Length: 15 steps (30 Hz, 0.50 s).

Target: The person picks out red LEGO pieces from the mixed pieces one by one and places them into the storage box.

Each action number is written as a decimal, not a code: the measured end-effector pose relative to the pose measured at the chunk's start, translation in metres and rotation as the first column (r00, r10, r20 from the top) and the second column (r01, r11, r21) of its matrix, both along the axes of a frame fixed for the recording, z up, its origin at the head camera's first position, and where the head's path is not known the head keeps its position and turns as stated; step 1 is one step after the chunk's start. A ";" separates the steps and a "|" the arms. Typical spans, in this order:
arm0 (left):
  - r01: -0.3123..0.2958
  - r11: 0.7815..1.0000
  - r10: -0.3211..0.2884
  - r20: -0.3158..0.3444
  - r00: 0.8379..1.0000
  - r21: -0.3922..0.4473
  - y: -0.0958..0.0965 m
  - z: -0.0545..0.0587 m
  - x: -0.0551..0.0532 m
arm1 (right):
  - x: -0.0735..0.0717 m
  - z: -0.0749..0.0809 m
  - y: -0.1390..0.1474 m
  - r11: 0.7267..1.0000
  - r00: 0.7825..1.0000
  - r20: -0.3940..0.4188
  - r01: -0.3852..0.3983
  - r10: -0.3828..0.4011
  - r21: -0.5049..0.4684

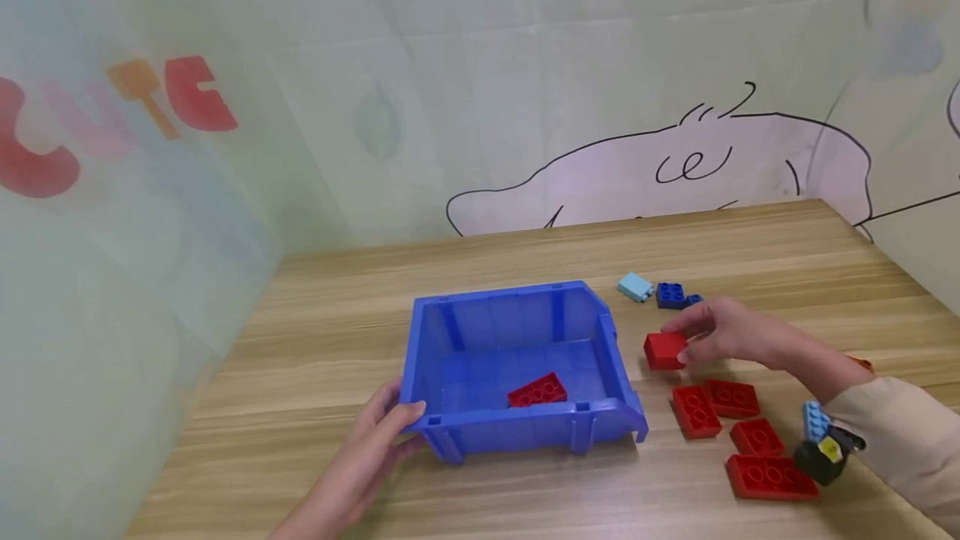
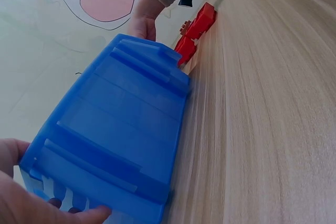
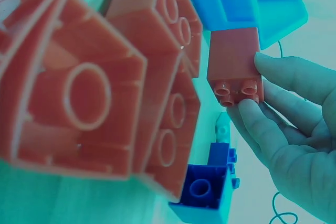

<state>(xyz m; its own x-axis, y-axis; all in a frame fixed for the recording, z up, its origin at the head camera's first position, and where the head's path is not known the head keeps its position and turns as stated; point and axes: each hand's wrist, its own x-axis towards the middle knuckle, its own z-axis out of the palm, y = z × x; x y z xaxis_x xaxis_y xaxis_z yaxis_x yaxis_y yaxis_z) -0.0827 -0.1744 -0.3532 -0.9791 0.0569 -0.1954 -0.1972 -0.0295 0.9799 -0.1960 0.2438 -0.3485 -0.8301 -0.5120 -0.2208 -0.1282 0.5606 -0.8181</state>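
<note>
A blue plastic bin stands on the table with one red brick lying inside it. My left hand grips the bin's near left corner, its thumb over the rim and the other fingers on the outer wall, as the left wrist view also shows. To the right of the bin, my right hand pinches a red toy brick between thumb and fingers. In the right wrist view this held brick shows its studs toward the fingers.
Several red bricks lie open side up, right of the bin. Behind the right hand are a light blue brick and a dark blue brick. Another light blue brick lies by the right sleeve. A printed cloth hangs behind the table.
</note>
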 end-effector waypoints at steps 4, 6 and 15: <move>-0.004 1.000 0.004 -0.003 1.000 0.005 0.000 -0.001 0.000 | -0.001 0.003 -0.003 1.000 1.000 0.001 -0.002 0.002 0.009; -0.004 1.000 0.004 -0.001 1.000 0.006 0.000 0.000 0.000 | -0.001 0.004 -0.004 1.000 1.000 0.005 -0.007 0.007 0.003; 0.015 1.000 -0.015 0.008 1.000 -0.006 0.000 0.001 0.000 | -0.004 0.014 -0.010 1.000 1.000 -0.005 -0.017 0.017 0.008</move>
